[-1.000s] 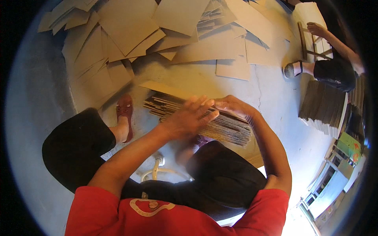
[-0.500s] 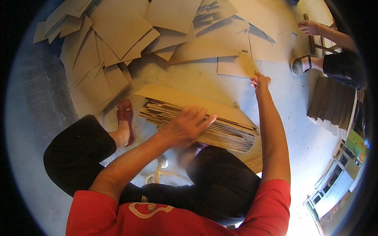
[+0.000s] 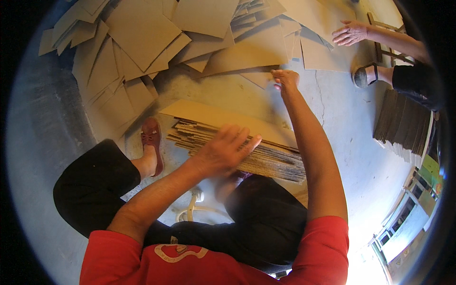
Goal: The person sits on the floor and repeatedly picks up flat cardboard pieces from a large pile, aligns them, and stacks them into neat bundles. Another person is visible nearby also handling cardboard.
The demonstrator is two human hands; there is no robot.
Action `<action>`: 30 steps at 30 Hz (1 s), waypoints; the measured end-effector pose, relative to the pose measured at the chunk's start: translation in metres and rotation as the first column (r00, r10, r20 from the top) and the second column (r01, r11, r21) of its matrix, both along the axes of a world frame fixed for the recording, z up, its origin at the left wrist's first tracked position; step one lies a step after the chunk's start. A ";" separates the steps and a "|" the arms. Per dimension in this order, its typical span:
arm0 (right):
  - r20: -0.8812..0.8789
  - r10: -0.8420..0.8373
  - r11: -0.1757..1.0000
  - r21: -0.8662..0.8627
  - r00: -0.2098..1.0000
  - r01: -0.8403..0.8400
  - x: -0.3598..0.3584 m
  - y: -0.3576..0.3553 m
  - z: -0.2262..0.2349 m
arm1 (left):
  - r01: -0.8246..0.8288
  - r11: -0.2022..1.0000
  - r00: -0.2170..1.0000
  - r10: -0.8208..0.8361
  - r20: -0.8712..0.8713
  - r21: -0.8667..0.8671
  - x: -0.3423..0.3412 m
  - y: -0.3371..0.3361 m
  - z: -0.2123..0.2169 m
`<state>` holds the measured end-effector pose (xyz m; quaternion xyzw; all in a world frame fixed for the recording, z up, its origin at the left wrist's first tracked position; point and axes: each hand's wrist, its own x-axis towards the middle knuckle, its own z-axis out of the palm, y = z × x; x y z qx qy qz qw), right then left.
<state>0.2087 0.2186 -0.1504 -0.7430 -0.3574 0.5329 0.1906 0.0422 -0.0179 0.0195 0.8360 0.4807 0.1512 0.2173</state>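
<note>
R hand (image 3: 285, 78) has reached further out, now pinching a loose sheet (image 3: 259, 77); L hand (image 3: 225, 149) stays spread flat on stack (image 3: 247, 149). Next sheet incoming, prob.

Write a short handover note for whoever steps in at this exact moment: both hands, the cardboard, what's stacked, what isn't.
Left hand: flat on the stack of cardboard sheets at the knees, holding nothing.
Right hand: stretched forward, fingers on a loose cardboard sheet on the floor.
Stacked: one thick pile.
Not stacked: the scattered sheets beyond. Another person's hand works at the far right.
</note>
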 end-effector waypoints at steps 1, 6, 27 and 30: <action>-0.076 -0.010 1.000 -0.009 0.997 0.009 -0.010 0.003 -0.002 | -0.002 1.000 1.000 0.002 0.008 0.003 0.001 0.000 0.000; -0.048 -0.208 0.978 0.024 0.977 0.209 -0.043 -0.004 0.007 | 0.004 0.999 0.999 -0.002 -0.047 0.032 -0.001 -0.002 -0.007; 0.510 0.317 0.113 0.817 0.799 -0.566 0.025 0.001 0.238 | -0.009 0.999 0.999 0.010 -0.034 0.049 -0.008 -0.009 -0.005; 0.660 0.671 0.039 0.425 0.339 -0.904 -0.022 -0.059 0.213 | 0.048 0.991 0.995 -0.036 -0.094 0.127 -0.003 -0.006 -0.008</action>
